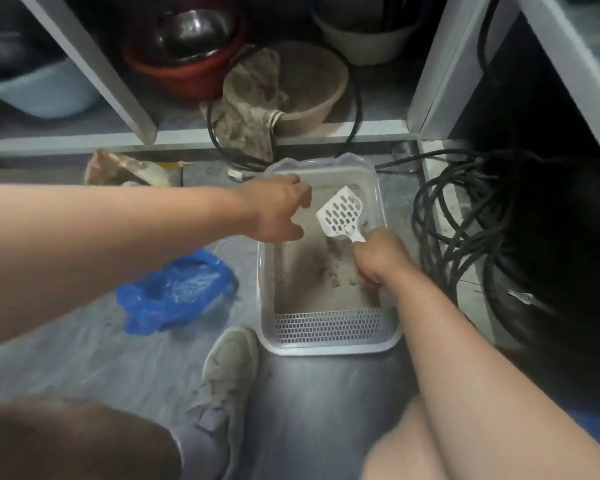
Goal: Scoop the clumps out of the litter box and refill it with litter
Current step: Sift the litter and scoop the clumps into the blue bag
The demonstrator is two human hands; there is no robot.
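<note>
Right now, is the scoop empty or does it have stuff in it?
Empty. The white scoop, held by the right hand, shows bare slots, raised above the litter.

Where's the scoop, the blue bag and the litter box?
scoop [340, 216], head view, on its slotted white blade.
blue bag [177, 289], head view, on its crumpled middle.
litter box [329, 348], head view, on its near rim.

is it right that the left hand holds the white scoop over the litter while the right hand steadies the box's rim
Not quite: the hands are swapped. In the head view the right hand grips the handle of the white scoop over the litter, while the left hand is at the left rim of the litter box.
</note>
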